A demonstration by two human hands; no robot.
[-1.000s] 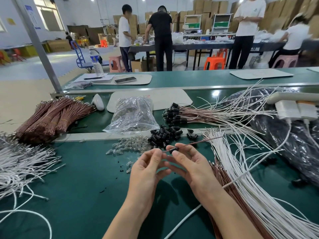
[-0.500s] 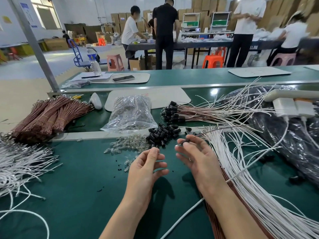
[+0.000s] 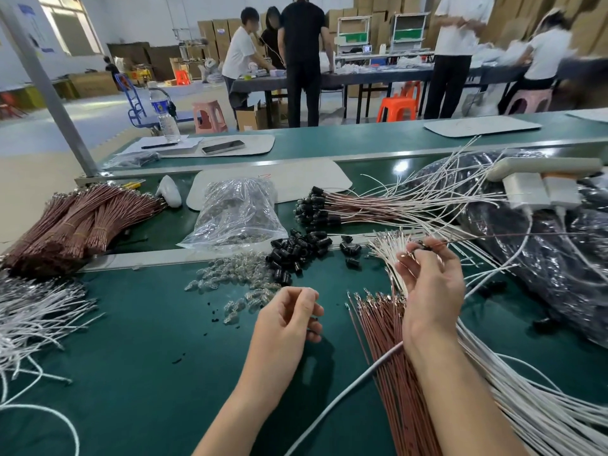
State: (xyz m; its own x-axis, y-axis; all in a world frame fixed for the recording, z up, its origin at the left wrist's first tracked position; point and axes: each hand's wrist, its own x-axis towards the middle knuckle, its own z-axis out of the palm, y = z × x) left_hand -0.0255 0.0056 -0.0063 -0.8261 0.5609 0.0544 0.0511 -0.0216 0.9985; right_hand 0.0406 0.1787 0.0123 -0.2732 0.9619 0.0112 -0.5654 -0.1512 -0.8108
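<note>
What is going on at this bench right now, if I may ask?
A person is assembling wire leads at a green bench. The right hand pinches a thin brown wire with a black cap at its end, held above the white wires. The left hand hovers curled over the bench; whether it holds anything is unclear. Loose black caps and clear bulbs lie just beyond it.
</note>
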